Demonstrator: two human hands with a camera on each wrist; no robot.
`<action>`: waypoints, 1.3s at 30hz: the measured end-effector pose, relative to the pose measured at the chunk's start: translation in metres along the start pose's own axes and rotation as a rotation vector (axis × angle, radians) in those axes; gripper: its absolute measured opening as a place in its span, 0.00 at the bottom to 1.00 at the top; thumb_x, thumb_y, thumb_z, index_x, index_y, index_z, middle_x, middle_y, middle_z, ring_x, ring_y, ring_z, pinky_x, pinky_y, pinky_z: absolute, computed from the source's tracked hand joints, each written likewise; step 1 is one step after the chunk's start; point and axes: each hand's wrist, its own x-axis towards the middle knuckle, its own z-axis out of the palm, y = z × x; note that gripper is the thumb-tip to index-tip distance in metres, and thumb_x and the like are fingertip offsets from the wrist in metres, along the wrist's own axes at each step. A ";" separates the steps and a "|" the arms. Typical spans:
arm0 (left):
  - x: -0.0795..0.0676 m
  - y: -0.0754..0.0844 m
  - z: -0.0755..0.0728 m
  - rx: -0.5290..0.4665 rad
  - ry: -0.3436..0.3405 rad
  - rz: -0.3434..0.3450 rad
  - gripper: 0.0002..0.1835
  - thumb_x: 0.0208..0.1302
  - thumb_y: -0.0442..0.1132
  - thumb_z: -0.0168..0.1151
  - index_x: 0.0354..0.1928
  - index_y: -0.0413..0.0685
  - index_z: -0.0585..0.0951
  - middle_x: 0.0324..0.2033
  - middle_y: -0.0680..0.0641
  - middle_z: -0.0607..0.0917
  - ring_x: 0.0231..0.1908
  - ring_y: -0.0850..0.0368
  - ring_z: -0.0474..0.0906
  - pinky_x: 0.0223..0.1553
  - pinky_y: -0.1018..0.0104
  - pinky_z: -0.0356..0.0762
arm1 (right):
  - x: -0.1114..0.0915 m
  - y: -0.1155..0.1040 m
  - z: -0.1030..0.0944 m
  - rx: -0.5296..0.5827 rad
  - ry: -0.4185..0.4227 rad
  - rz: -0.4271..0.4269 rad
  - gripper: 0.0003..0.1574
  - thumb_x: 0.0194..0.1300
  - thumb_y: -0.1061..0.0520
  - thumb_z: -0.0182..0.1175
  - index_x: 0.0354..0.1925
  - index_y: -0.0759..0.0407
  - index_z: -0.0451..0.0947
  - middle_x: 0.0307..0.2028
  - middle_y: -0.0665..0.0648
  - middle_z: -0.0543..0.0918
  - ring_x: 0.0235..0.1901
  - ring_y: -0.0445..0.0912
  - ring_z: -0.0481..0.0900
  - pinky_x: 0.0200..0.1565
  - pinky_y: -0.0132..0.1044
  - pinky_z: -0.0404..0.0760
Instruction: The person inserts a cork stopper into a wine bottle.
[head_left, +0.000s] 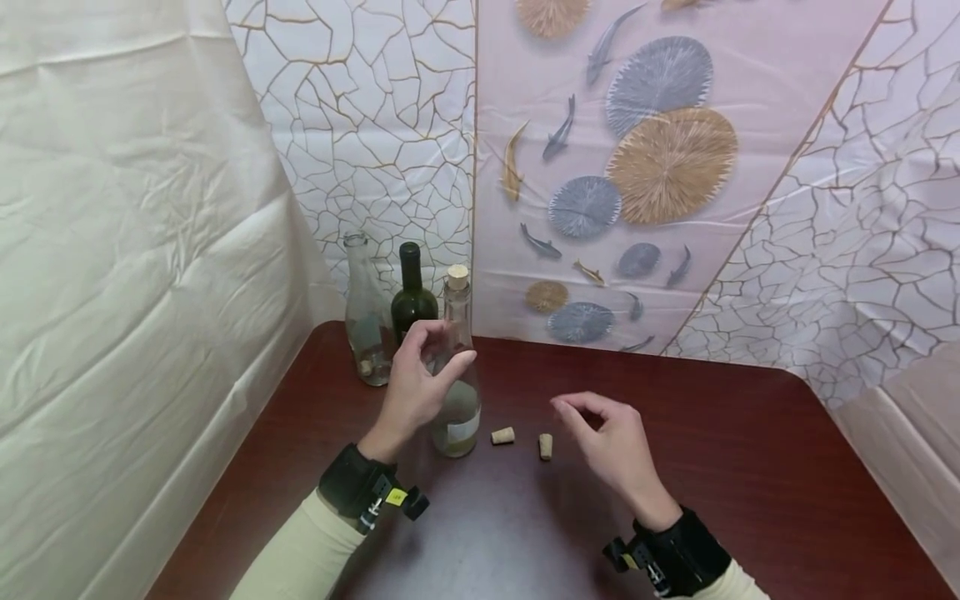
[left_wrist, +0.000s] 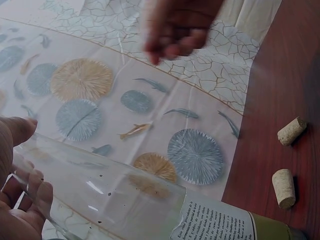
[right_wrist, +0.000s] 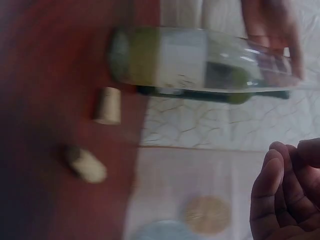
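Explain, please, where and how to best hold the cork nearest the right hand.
Probably best: pinch the cork round its middle, coming from above and the right with the right hand. It lies on its side, its length running roughly near to far, so its long sides face left and right. The other loose cork lies to its left, with a gap between.

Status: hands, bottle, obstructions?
Left hand curled round clear glass bottle, cork in mouth. Right hand raised, apparently empty. Two loose corks nearby, seemingly not obstructing.
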 end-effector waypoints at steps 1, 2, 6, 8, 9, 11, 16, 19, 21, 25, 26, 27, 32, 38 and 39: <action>0.001 0.000 0.001 -0.006 -0.001 0.000 0.23 0.65 0.36 0.74 0.58 0.41 0.77 0.58 0.42 0.80 0.58 0.49 0.80 0.66 0.51 0.78 | -0.004 0.005 0.002 0.003 -0.006 0.032 0.09 0.74 0.51 0.65 0.47 0.48 0.90 0.37 0.50 0.91 0.31 0.39 0.82 0.33 0.31 0.79; 0.002 -0.001 0.002 -0.011 -0.003 0.002 0.23 0.65 0.36 0.74 0.58 0.40 0.77 0.59 0.41 0.80 0.58 0.49 0.80 0.67 0.51 0.78 | -0.008 0.009 0.004 0.006 -0.011 0.063 0.09 0.74 0.51 0.65 0.47 0.48 0.90 0.37 0.50 0.91 0.31 0.39 0.82 0.34 0.31 0.79; 0.006 -0.002 0.005 -0.002 -0.016 -0.009 0.24 0.66 0.37 0.74 0.59 0.41 0.76 0.58 0.41 0.80 0.58 0.48 0.80 0.66 0.51 0.79 | -0.020 0.023 0.011 0.042 -0.032 0.185 0.09 0.74 0.51 0.65 0.45 0.49 0.90 0.35 0.54 0.91 0.32 0.44 0.84 0.33 0.30 0.79; 0.009 -0.003 0.006 0.004 -0.023 -0.016 0.24 0.66 0.38 0.74 0.60 0.41 0.76 0.58 0.42 0.80 0.58 0.49 0.80 0.67 0.51 0.78 | -0.025 0.027 0.013 0.068 -0.033 0.231 0.08 0.74 0.51 0.66 0.44 0.51 0.91 0.34 0.56 0.90 0.32 0.47 0.85 0.32 0.30 0.79; 0.010 -0.003 0.007 0.005 -0.025 -0.020 0.24 0.66 0.38 0.73 0.60 0.42 0.75 0.58 0.42 0.80 0.58 0.49 0.80 0.66 0.51 0.78 | -0.026 0.029 0.015 0.082 -0.035 0.251 0.08 0.74 0.51 0.66 0.43 0.51 0.90 0.33 0.58 0.90 0.31 0.48 0.85 0.32 0.30 0.79; 0.014 -0.004 0.010 0.003 -0.032 -0.022 0.23 0.67 0.38 0.73 0.59 0.42 0.75 0.57 0.42 0.79 0.57 0.49 0.79 0.65 0.51 0.79 | -0.030 0.033 0.017 0.107 -0.030 0.277 0.09 0.73 0.52 0.66 0.42 0.54 0.90 0.32 0.58 0.90 0.30 0.48 0.85 0.33 0.30 0.80; 0.022 -0.009 0.019 -0.006 -0.036 -0.013 0.22 0.67 0.37 0.72 0.58 0.41 0.75 0.56 0.42 0.79 0.56 0.49 0.79 0.61 0.51 0.79 | -0.039 0.042 0.025 0.168 -0.026 0.328 0.10 0.72 0.54 0.67 0.41 0.59 0.90 0.31 0.56 0.90 0.25 0.43 0.84 0.31 0.30 0.83; 0.027 -0.010 0.024 -0.013 -0.036 -0.010 0.22 0.66 0.36 0.73 0.58 0.40 0.76 0.56 0.41 0.80 0.57 0.48 0.80 0.62 0.49 0.79 | -0.043 0.046 0.028 0.200 -0.016 0.354 0.10 0.72 0.55 0.67 0.40 0.60 0.90 0.30 0.56 0.90 0.24 0.40 0.83 0.30 0.31 0.84; 0.030 -0.011 0.027 -0.020 -0.037 -0.011 0.23 0.66 0.36 0.73 0.59 0.40 0.76 0.56 0.41 0.80 0.58 0.47 0.79 0.62 0.49 0.79 | -0.045 0.049 0.030 0.222 -0.007 0.367 0.10 0.72 0.55 0.67 0.40 0.61 0.90 0.30 0.57 0.90 0.23 0.39 0.82 0.29 0.32 0.84; 0.036 -0.012 0.033 -0.038 -0.047 -0.017 0.24 0.66 0.36 0.73 0.60 0.40 0.75 0.57 0.40 0.79 0.59 0.46 0.78 0.64 0.47 0.78 | -0.046 0.055 0.032 0.239 0.005 0.411 0.12 0.72 0.54 0.67 0.42 0.62 0.89 0.30 0.57 0.90 0.23 0.39 0.82 0.28 0.32 0.84; 0.037 -0.012 0.034 -0.038 -0.050 -0.019 0.24 0.66 0.36 0.73 0.60 0.40 0.75 0.57 0.40 0.78 0.59 0.46 0.78 0.64 0.47 0.78 | -0.046 0.056 0.032 0.242 0.008 0.422 0.12 0.72 0.54 0.67 0.42 0.62 0.89 0.31 0.57 0.90 0.24 0.39 0.82 0.28 0.32 0.84; 0.039 -0.013 0.035 -0.038 -0.053 -0.018 0.24 0.66 0.36 0.73 0.60 0.40 0.75 0.57 0.40 0.78 0.59 0.46 0.78 0.65 0.46 0.77 | -0.046 0.057 0.032 0.247 0.010 0.433 0.12 0.72 0.53 0.67 0.43 0.62 0.89 0.31 0.57 0.90 0.24 0.39 0.83 0.28 0.32 0.84; 0.043 -0.016 0.039 -0.033 -0.064 -0.006 0.24 0.67 0.37 0.72 0.60 0.40 0.75 0.57 0.39 0.79 0.60 0.45 0.78 0.67 0.45 0.77 | -0.046 0.059 0.033 0.289 0.013 0.463 0.14 0.72 0.53 0.67 0.43 0.64 0.89 0.32 0.59 0.90 0.24 0.40 0.83 0.29 0.33 0.85; 0.046 -0.018 0.043 -0.042 -0.069 0.014 0.23 0.67 0.36 0.72 0.60 0.38 0.75 0.58 0.38 0.79 0.60 0.43 0.79 0.68 0.47 0.77 | -0.047 0.062 0.033 0.325 0.019 0.481 0.15 0.72 0.54 0.67 0.44 0.66 0.88 0.31 0.59 0.90 0.24 0.41 0.83 0.29 0.34 0.85; 0.046 -0.018 0.044 -0.037 -0.068 0.010 0.24 0.67 0.36 0.72 0.60 0.38 0.75 0.58 0.38 0.79 0.60 0.43 0.79 0.68 0.47 0.77 | -0.047 0.063 0.033 0.332 0.022 0.485 0.15 0.72 0.54 0.67 0.44 0.66 0.88 0.31 0.59 0.90 0.24 0.41 0.83 0.29 0.34 0.85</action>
